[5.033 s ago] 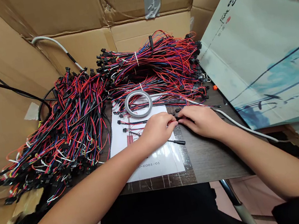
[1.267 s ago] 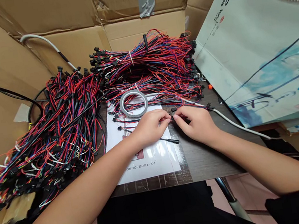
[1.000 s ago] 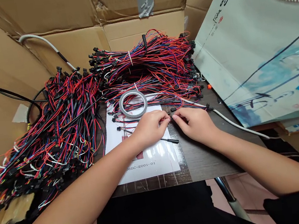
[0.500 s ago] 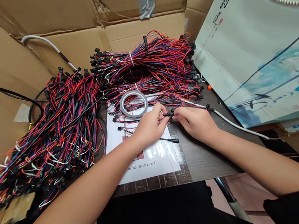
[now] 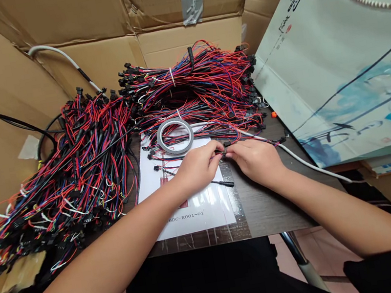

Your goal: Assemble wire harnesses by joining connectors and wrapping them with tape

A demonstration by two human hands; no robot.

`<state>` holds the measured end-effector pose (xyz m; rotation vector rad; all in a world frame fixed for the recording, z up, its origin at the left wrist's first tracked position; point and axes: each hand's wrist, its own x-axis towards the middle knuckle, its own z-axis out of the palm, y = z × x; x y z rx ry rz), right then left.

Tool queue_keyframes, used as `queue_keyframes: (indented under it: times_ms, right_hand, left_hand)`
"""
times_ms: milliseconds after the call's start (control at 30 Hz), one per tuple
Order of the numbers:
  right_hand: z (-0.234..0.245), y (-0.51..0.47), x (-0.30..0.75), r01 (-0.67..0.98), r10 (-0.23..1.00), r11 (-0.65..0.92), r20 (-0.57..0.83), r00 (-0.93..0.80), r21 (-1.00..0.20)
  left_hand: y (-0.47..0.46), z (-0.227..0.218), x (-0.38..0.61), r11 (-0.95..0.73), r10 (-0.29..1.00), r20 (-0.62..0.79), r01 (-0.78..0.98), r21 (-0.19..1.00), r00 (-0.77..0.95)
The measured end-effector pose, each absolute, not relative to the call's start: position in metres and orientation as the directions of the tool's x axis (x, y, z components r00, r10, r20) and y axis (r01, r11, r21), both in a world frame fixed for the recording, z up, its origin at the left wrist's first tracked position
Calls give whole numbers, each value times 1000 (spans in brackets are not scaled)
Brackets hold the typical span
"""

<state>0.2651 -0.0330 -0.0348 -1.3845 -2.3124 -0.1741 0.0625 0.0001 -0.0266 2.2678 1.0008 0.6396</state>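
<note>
My left hand (image 5: 200, 165) is closed in a pinch on a wire harness (image 5: 224, 153), just above the right edge of a printed sheet (image 5: 200, 222). Fingertip to fingertip with it, my right hand (image 5: 257, 160) pinches the same harness. Most of the piece between the fingers is hidden. Red and dark wires run out past my right hand to a black connector. Behind my left hand lies a roll of grey tape (image 5: 177, 151). A cable with a black barrel plug (image 5: 227, 184) rests on the sheet below my hands.
A big heap of wire harnesses (image 5: 89, 158) lies at the left, with tied bundles (image 5: 192, 77) at the back. Cardboard walls (image 5: 85, 15) enclose the table (image 5: 279, 207). A paper bag (image 5: 345, 58) stands at the right, and a white cable (image 5: 313, 165) crosses the tabletop.
My left hand has shifted slightly down and right, and both hands' fingertips have come closer together over the harness. The black piece seen between them is now mostly covered.
</note>
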Motion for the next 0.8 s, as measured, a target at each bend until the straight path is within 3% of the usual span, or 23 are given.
queue_keyframes:
  times_ms: [200, 400, 600, 800]
  right_hand:
    - [-34, -31, 264, 862, 811, 501, 392, -434, -83]
    - [-28, -36, 266, 846, 824, 520, 332, -460, -118]
    - [-21, -40, 267, 802, 804, 569, 331, -494, -185]
    - [-26, -35, 270, 801, 772, 590, 360, -524, -99]
  left_hand:
    - [1, -30, 63, -638, 720, 199, 523, 565, 664]
    - [2, -26, 63, -636, 714, 143, 550, 541, 685]
    - [5, -23, 63, -607, 724, 105, 558, 566, 681]
    - [9, -26, 64, -585, 733, 99, 551, 595, 673]
